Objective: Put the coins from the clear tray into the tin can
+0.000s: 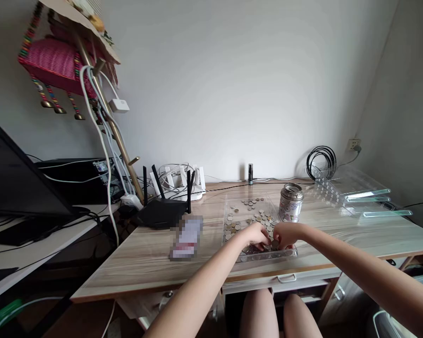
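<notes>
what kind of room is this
Probably a home desk or study corner: a wooden desk against a plain wall, a black router with tangled cables, and a dark monitor at the left. The left hand and right hand meet over coins in a clear tray.

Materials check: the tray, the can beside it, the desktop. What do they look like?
Tray: clear hard plastic, probably acrylic, glossy; the wood grain below shows through it.
Can: looks like thin printed metal; its shiny silver lid catches light.
Desktop: matte wood grain; laminate or veneer is as likely as solid wood, cannot tell.
Coins: metal, silver and brassy tones.
</notes>
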A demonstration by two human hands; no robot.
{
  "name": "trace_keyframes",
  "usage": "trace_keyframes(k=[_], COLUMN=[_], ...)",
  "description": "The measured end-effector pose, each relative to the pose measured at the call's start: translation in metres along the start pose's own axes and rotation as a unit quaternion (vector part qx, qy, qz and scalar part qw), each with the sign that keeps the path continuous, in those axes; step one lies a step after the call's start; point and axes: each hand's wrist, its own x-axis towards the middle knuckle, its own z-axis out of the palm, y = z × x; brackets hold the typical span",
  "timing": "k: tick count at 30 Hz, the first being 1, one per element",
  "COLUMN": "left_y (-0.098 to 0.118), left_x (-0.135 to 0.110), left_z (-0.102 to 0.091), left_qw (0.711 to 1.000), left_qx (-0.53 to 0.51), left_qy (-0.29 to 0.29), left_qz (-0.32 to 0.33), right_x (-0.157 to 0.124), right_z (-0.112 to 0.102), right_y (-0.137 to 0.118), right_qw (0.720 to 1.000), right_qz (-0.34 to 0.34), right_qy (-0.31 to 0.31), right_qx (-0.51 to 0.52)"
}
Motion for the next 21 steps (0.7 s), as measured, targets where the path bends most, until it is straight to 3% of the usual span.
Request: trace_keyframes(k=[2,4,6,9,11,15,21], left_y=[-0.002,-0.003,-0.002,0.002,0.006,0.015,0.013], left_x=[0.000,0.004,0.010,0.023,0.030,0.038,0.045], left_z=[-0.013,-0.025,-0.034,-0.040,-0.042,-0.053,-0.073], left_qw=[0.988,0.949,0.922,0.916,0.909,0.894,0.897], left_qx=[-0.153,-0.308,-0.381,-0.394,-0.412,-0.439,-0.436], left_qy=[0.035,0.060,0.071,0.056,0.007,-0.085,-0.077], left_qz=[0.004,0.002,-0.011,-0.047,-0.058,-0.033,-0.009], right_x=[0.002,0.004,0.007,0.014,0.022,0.040,0.056], right_z=[-0.003,-0.011,-0.025,-0.048,-0.060,-0.070,-0.069], right_y=[0.007,0.011,0.010,-0.002,-0.012,-0.024,-0.025], right_qw=[0.999,0.991,0.973,0.941,0.928,0.932,0.914], right_qz=[-0.026,-0.060,-0.097,-0.139,-0.148,-0.124,-0.124], right_qy=[0.011,0.033,0.075,0.155,0.205,0.280,0.373], right_qx=[0.042,0.115,0.197,0.268,0.273,0.193,0.098])
